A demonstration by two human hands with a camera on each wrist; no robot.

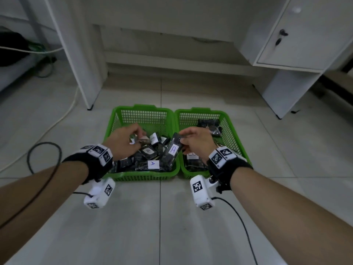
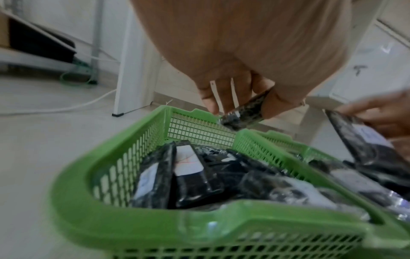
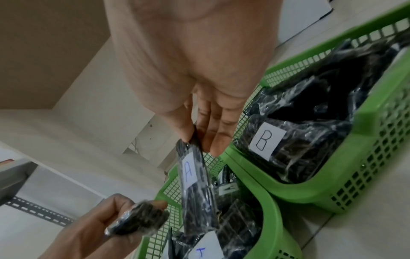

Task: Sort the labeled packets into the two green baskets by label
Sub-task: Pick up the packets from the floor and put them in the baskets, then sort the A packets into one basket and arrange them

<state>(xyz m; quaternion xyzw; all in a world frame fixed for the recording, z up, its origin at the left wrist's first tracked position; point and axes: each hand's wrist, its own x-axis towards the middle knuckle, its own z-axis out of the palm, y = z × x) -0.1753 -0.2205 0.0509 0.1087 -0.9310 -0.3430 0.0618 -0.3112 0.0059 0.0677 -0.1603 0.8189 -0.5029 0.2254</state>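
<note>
Two green baskets stand side by side on the floor. The left basket (image 1: 114, 123) holds several black packets with white A labels (image 1: 153, 164). The right basket (image 1: 232, 131) holds black packets, one labelled B (image 3: 266, 142). My right hand (image 1: 196, 139) pinches the top end of a long packet labelled A (image 1: 172, 150), hanging over the inner edge of the left basket. My left hand (image 1: 127, 140) grips a small dark packet (image 2: 246, 112) above the left basket; its label is hidden.
The baskets sit on pale floor tiles in front of white desk legs (image 1: 84, 73) and a white cabinet (image 1: 286, 44) at the right. A white cable (image 1: 57, 119) runs along the floor at the left. Black wrist-camera cables (image 1: 44, 169) trail near my arms.
</note>
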